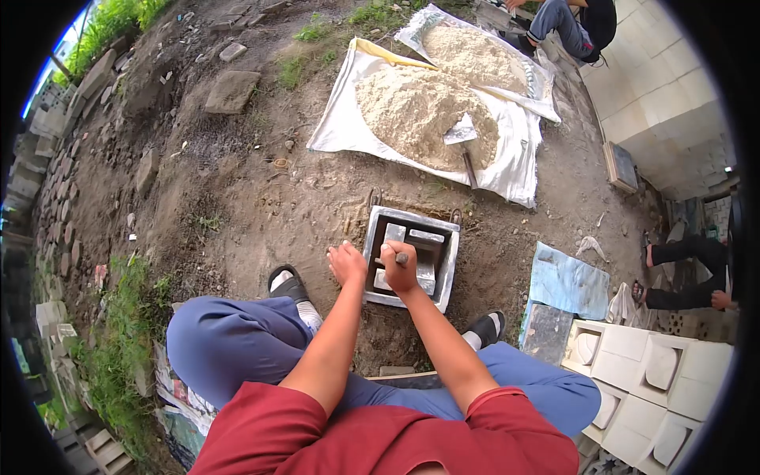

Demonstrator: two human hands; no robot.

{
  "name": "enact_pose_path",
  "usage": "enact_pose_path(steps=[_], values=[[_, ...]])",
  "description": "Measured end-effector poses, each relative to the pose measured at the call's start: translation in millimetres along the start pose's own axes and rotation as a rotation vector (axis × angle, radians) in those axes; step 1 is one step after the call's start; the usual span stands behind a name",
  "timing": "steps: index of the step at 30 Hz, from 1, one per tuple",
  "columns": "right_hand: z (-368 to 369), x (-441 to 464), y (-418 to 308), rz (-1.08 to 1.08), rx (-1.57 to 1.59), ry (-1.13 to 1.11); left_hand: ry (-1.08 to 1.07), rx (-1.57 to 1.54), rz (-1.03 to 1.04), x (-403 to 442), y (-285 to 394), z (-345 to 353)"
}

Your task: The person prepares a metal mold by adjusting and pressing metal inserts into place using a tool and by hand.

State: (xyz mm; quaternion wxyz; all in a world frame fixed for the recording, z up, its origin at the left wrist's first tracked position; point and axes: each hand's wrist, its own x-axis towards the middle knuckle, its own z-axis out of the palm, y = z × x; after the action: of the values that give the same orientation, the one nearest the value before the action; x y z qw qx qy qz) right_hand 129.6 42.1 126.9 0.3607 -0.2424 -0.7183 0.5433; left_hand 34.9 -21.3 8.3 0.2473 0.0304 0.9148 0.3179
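A square grey metal mould (450, 273) with metal blocks inside stands on the dirt between my feet. My right hand (399, 267) is closed over it, gripping a tool by a handle (402, 258) whose round end sticks up from the fist. The tool's lower part is hidden by the hand. Just outside the mould's left rim, my left hand (347, 263) holds nothing, with its fingers loosely extended. Whether it touches the rim I cannot tell.
Ahead, pale powder heaps (423, 107) lie on white sacks (336, 131), with a flat-bladed trowel (463, 134) on the nearer heap. Cream cast blocks (633, 380) are stacked at right beside a blue sheet (566, 281). Two other people sit at upper right and far right.
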Motion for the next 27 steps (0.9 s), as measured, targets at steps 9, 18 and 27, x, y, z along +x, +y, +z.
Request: enact_pose_path(steps=[9,18,27], values=[[-11,0,8,0.052,-0.025,-0.11,0.039,-0.01,0.03,-1,-1,0],[-14,6,-20,0.084,0.062,-0.062,0.005,0.001,0.008,0,-2,2],[-6,-1,20,0.115,0.091,-0.079,0.021,-0.01,0.021,-2,2,-1]])
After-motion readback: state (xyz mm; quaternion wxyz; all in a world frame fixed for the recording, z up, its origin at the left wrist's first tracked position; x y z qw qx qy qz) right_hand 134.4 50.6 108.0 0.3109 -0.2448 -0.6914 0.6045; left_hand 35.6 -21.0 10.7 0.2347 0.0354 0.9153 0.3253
